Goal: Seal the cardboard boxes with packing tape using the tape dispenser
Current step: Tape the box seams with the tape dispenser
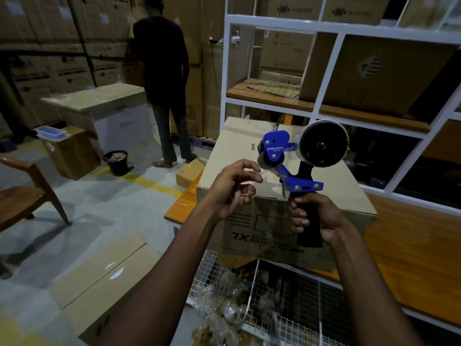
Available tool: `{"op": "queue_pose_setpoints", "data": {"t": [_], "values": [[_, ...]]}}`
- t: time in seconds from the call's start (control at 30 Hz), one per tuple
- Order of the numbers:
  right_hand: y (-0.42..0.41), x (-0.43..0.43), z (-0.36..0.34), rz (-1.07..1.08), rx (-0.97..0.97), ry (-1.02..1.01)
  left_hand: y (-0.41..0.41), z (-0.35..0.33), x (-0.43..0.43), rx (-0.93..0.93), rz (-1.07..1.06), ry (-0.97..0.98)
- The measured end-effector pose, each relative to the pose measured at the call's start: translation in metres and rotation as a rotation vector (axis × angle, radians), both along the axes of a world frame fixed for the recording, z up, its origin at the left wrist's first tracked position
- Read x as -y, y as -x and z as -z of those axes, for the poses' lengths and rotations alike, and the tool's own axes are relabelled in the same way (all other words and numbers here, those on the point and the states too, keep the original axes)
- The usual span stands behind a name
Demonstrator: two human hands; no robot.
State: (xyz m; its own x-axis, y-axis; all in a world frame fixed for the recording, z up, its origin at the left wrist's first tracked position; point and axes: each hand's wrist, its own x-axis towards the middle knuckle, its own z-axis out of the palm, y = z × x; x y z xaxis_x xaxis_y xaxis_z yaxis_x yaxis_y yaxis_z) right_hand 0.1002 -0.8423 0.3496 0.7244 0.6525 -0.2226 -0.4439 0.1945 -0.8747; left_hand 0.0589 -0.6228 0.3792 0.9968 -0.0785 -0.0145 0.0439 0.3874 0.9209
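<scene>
A closed cardboard box [239,148] sits on the wooden table [409,236] in front of me. My right hand [316,216] grips the black handle of a blue tape dispenser [277,148], held up above the box's near edge with its tape roll [323,143] to the right. My left hand [233,188] is raised beside the dispenser's roller end. Its thumb and fingertips pinch the loose end of clear tape [268,174] coming off the dispenser.
A white shelf frame [324,28] with more boxes stands behind the table. A wire basket of wrapped items [249,308] lies below my arms. A person [164,78] stands at the back, near a cabinet [104,108], a black bucket [117,162] and floor boxes [104,283].
</scene>
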Motion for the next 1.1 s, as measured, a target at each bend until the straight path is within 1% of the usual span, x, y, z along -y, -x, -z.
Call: {"op": "queue_pose_setpoints", "data": {"t": [0.07,0.13,0.2,0.3,0.4,0.53,0.6,0.73,0.8,0.9,0.97,1.1], "values": [[-0.001,0.001,0.000,0.006,0.006,0.012,0.002,0.000,0.000,-0.036,0.003,0.035],[-0.002,0.001,0.001,0.025,0.014,0.033,0.002,-0.001,0.004,-0.108,-0.036,0.039],[-0.003,0.001,0.001,0.052,0.019,0.070,0.001,-0.003,0.006,-0.171,-0.108,-0.012],[-0.004,-0.001,0.001,0.085,0.038,0.122,-0.005,-0.002,0.003,-0.178,-0.156,-0.046],[-0.004,-0.003,0.000,0.115,0.063,0.181,-0.007,-0.003,-0.003,-0.213,-0.088,-0.077],[-0.005,0.000,-0.004,0.121,0.167,0.253,-0.009,-0.008,-0.019,-0.272,0.124,-0.343],[-0.006,0.003,-0.005,0.110,0.214,0.281,-0.011,-0.011,-0.026,-0.312,0.195,-0.431],[-0.004,0.000,-0.005,0.077,0.228,0.255,-0.012,-0.015,-0.027,-0.359,0.162,-0.503],[-0.004,-0.002,-0.007,0.076,0.231,0.243,-0.011,-0.013,-0.024,-0.359,0.122,-0.463],[-0.005,-0.004,-0.010,0.082,0.230,0.254,-0.010,-0.009,-0.018,-0.355,0.032,-0.313],[-0.004,-0.005,-0.010,0.088,0.219,0.269,-0.010,-0.007,-0.013,-0.332,-0.030,-0.255],[-0.004,-0.006,-0.010,0.120,0.213,0.286,-0.010,-0.003,-0.006,-0.329,-0.064,-0.278]]}}
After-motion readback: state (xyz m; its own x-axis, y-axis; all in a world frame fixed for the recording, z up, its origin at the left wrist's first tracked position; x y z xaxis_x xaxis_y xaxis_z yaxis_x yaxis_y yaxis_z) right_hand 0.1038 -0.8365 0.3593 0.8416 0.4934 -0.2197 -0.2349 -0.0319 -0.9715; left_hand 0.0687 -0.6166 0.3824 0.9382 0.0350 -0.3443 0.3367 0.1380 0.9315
